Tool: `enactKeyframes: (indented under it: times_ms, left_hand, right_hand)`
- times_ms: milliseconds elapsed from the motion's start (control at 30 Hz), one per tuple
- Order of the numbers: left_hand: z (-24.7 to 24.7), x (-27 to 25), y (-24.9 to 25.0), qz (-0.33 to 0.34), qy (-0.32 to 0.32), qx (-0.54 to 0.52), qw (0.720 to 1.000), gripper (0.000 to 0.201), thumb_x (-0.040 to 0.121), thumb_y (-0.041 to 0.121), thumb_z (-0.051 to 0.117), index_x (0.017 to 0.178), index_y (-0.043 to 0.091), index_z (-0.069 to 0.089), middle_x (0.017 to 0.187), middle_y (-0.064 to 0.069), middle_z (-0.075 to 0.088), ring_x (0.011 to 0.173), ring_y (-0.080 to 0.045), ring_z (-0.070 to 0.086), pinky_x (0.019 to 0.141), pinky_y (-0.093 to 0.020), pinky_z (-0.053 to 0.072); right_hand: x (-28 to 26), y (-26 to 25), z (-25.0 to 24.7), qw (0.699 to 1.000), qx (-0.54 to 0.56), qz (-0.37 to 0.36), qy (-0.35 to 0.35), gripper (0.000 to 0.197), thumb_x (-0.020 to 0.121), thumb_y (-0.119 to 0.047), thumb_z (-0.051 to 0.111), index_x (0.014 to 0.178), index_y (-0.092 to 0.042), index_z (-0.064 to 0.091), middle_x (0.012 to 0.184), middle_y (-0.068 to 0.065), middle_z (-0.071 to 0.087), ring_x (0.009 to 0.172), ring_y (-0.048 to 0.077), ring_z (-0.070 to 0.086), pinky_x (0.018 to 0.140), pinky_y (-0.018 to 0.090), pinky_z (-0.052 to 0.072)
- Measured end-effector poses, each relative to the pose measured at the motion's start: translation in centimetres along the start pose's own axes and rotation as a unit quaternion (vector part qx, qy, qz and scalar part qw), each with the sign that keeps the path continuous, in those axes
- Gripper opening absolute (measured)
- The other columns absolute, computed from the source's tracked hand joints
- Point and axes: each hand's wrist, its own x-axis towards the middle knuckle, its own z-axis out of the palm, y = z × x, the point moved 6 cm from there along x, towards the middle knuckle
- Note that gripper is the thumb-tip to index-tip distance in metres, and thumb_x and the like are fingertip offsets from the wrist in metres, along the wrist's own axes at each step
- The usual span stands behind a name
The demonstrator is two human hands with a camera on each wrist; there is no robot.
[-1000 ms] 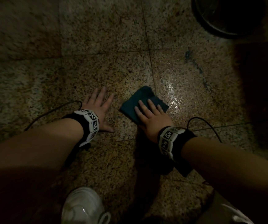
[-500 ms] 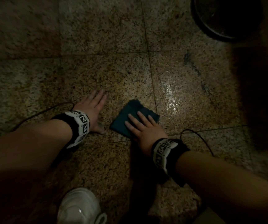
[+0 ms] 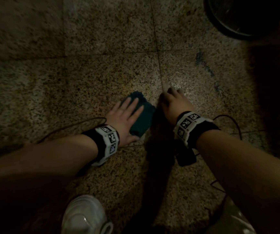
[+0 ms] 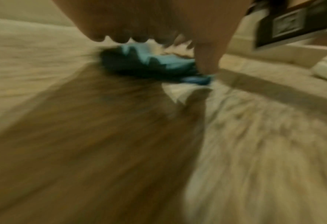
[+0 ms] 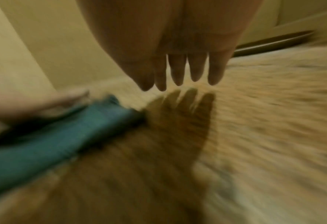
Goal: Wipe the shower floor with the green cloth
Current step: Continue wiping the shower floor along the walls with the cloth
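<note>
The dark green cloth [image 3: 142, 122] lies folded on the speckled granite shower floor [image 3: 102, 73], near a tile joint. My left hand [image 3: 127, 114] rests flat on it with the fingers straight and spread, and the thumb sits at the cloth's near edge. The left wrist view shows the cloth [image 4: 149, 63] bunched under that palm. My right hand [image 3: 173, 102] is off the cloth, just to its right, with straight fingers [image 5: 177, 68] held a little above the floor. In the right wrist view the cloth [image 5: 62, 128] stretches away to the left under the left hand [image 5: 33, 104].
A dark round basin [image 3: 237, 19] stands at the far right. Deep shadow covers the right side. My white shoe [image 3: 85, 215] is close behind the hands. Thin black cables [image 3: 68, 127] trail from both wrists across the floor.
The cloth slid toward me and to the left. My right hand has lifted off it and moved right, and my left hand has come over to rest on it.
</note>
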Motion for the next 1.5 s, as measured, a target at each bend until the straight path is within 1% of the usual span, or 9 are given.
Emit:
enactKeyframes:
  times_ms: [100,267,500,600,733,867,967,1200,1500]
  left_hand:
    - [-0.3,1.9,2.0,-0.024,-0.019,-0.020,0.999,0.097,0.087,0.071,0.031,0.145,0.018,-0.027,0.152,-0.006,-0.031,0.142,-0.026,-0.023,0.114,-0.040,-0.012]
    - [-0.4,2.6,2.6,-0.074,0.005,-0.020,0.997,0.081,0.095,0.059,0.019,0.146,0.013,-0.023,0.152,-0.009,-0.031,0.141,-0.029,-0.024,0.114,-0.046,-0.013]
    - [0.3,0.8,2.5,-0.052,-0.030,-0.004,0.998,0.062,0.102,0.041,0.016,0.147,0.020,-0.021,0.153,-0.008,-0.028,0.140,-0.037,-0.024,0.113,-0.050,-0.013]
    - [2.0,-1.3,2.8,0.002,-0.071,0.033,0.997,0.062,0.103,0.038,0.018,0.146,0.019,-0.023,0.152,-0.005,-0.030,0.139,-0.036,-0.026,0.112,-0.051,-0.013]
    - [4.6,-4.4,2.9,0.052,-0.100,0.057,0.992,0.060,0.104,0.033,0.018,0.146,0.019,-0.023,0.152,-0.003,-0.031,0.139,-0.034,-0.028,0.111,-0.049,-0.018]
    - [4.9,-4.6,2.2,0.062,-0.106,0.074,0.990,0.065,0.103,0.031,0.023,0.145,0.023,-0.026,0.147,0.004,-0.037,0.139,-0.031,-0.029,0.111,-0.048,-0.017]
    - [4.3,-3.8,1.6,0.039,-0.098,0.067,0.992,0.067,0.102,0.027,0.026,0.144,0.024,-0.027,0.151,0.003,-0.034,0.139,-0.031,-0.028,0.112,-0.049,-0.015]
    - [-0.1,-0.8,-1.0,-0.035,-0.082,0.024,0.996,0.059,0.103,0.037,0.020,0.149,0.026,-0.016,0.155,0.005,-0.025,0.144,-0.028,-0.017,0.117,-0.047,-0.002]
    - [0.2,-1.3,-1.2,-0.031,-0.071,0.034,0.996,0.057,0.104,0.037,0.018,0.150,0.022,-0.011,0.156,0.001,-0.020,0.144,-0.032,-0.013,0.115,-0.050,-0.001]
  right_hand:
    - [-0.2,1.2,1.8,0.998,-0.027,0.003,-0.051,0.056,0.102,-0.034,0.032,0.152,-0.026,0.009,0.160,0.002,-0.008,0.145,0.031,-0.007,0.117,0.043,0.012]
    - [-0.3,0.8,1.5,0.999,-0.012,0.006,-0.043,0.054,0.102,-0.036,0.031,0.152,-0.024,0.012,0.160,0.002,-0.007,0.145,0.030,-0.009,0.117,0.044,0.009]
    - [-0.4,0.7,1.2,0.998,-0.012,0.005,-0.061,0.055,0.102,-0.036,0.030,0.152,-0.023,0.011,0.160,0.001,-0.007,0.146,0.030,-0.008,0.117,0.045,0.011]
    - [-0.4,0.4,1.0,0.997,-0.018,0.008,-0.071,0.055,0.102,-0.038,0.029,0.152,-0.022,0.011,0.160,0.002,-0.007,0.146,0.031,-0.007,0.116,0.046,0.011]
    - [-0.8,-0.1,1.5,0.995,-0.037,0.023,-0.087,0.059,0.102,-0.039,0.027,0.152,-0.021,0.002,0.159,0.000,-0.014,0.145,0.031,-0.011,0.116,0.047,0.009]
    - [-0.9,-0.8,2.2,0.993,-0.050,0.032,-0.098,0.062,0.103,-0.034,0.029,0.152,-0.019,-0.007,0.157,0.003,-0.020,0.144,0.033,-0.015,0.117,0.049,0.002]
    - [-0.9,-1.2,2.2,0.993,-0.052,0.043,-0.100,0.063,0.103,-0.030,0.030,0.151,-0.017,-0.008,0.157,0.004,-0.022,0.144,0.034,-0.016,0.117,0.049,0.002]
    - [-0.9,-0.5,2.5,0.993,-0.036,0.029,-0.110,0.068,0.101,-0.026,0.034,0.151,-0.021,-0.012,0.157,0.000,-0.021,0.144,0.030,-0.017,0.117,0.046,0.002]
    - [-1.4,-1.7,2.7,0.993,-0.044,0.017,-0.110,0.069,0.100,-0.026,0.037,0.152,-0.018,-0.008,0.157,0.003,-0.020,0.144,0.030,-0.016,0.117,0.045,0.000]
